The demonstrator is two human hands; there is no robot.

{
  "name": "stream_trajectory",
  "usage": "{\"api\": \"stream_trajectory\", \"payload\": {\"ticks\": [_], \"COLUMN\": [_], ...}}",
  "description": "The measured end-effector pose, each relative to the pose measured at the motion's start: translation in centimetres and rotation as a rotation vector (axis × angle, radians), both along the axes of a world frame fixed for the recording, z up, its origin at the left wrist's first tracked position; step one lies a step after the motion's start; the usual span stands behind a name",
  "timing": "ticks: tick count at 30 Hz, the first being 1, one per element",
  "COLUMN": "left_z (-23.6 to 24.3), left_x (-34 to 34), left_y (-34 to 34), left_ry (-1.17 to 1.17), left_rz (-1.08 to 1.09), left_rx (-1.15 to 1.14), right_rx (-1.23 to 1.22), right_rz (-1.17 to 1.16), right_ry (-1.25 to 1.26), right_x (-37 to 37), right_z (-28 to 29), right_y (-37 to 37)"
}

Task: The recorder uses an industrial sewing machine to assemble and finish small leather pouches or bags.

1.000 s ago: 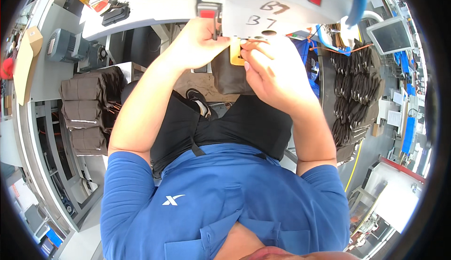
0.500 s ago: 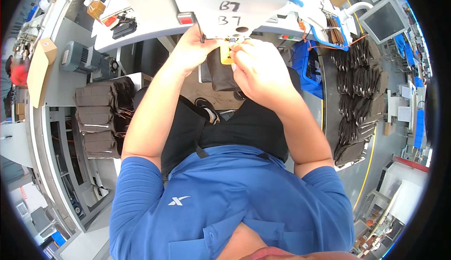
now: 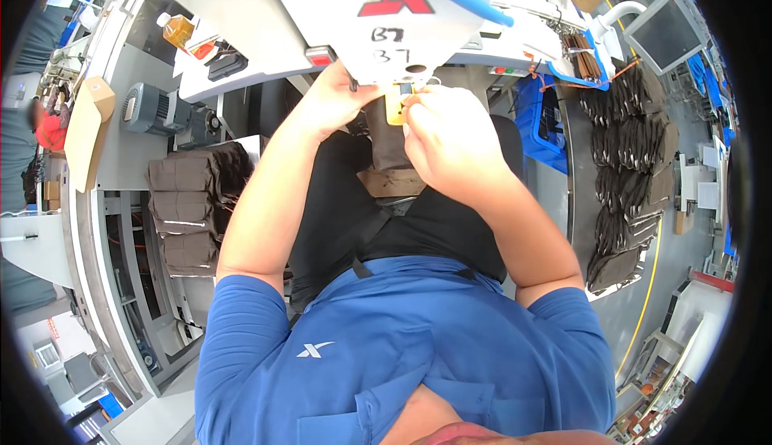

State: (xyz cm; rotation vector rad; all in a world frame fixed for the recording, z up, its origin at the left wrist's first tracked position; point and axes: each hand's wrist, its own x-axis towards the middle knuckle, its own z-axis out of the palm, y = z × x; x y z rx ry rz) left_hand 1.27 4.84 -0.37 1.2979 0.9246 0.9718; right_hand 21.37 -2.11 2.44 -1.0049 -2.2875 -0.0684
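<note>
Logged a white machine head (image 3: 322,15) across far centre. Noted dark cloth bundles (image 3: 623,180) at right, well apart from the hands, and smaller folded dark stacks (image 3: 186,204) at left. Found a dark cloth piece (image 3: 390,151) near the machine head, showing between the hands. Saw the right hand (image 3: 450,135) just right of that cloth, mostly curled, with thumb and fingertips drawn close together beside a yellow piece (image 3: 393,110). Couldn't tell whether pinching the yellow piece, the cloth or neither. Saw the left hand (image 3: 334,103) at left, reaching far and right, with thumb side toward the yellow piece and most fingers hidden by the machine head. Couldn't tell its opening or hold. Placed the yellow piece between both hands, just near of the machine head, with long axis running near to far, roughly crosswise to the line between hands. Read the right hand as nearer, at its right edge; put left fingertips just beside its far left corner. Spotted a small dark part (image 3: 406,89) at its far end.
</note>
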Motion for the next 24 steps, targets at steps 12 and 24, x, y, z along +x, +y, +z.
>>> {"api": "stream_trajectory", "payload": {"ticks": [12, 24], "left_z": [-2.3, -2.7], "left_x": [-1.7, -1.2], "left_y": [0.6, 0.6], "left_ry": [0.2, 0.185], "left_rz": [-0.058, -0.087], "left_rx": [-0.121, 0.087], "right_rx": [-0.005, 0.002], "right_rz": [0.005, -0.05], "right_ry": [0.059, 0.039], "right_x": [-0.6, -0.6], "right_z": [0.3, 0.4], "right_y": [-0.1, -0.7]}}
